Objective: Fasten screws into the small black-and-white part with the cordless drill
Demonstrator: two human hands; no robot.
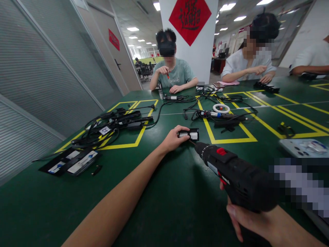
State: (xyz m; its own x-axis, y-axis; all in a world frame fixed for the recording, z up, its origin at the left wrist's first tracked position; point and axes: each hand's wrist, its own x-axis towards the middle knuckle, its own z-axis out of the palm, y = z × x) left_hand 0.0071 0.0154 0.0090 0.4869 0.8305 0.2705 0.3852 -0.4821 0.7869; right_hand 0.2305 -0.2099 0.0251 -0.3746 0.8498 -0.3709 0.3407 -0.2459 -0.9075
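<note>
My right hand [246, 218] is wrapped round the grip of a black cordless drill [231, 171] with red switches. The drill points forward and left, and its thin bit reaches the near edge of a small black part with white labels [194, 136]. Whether the bit touches that part I cannot tell. My left hand [178, 139] grips the left side of this part on the green table [164, 192], thumb on top. The fingers behind it are partly hidden.
Left lie tangled black cables and devices [125, 120] and flat black pieces with white labels [77, 161]. A cable bundle with a pen-like tool [221, 115] and a white ring [221, 108] lies beyond the drill. A phone [303, 147] is at right. Several people sit opposite.
</note>
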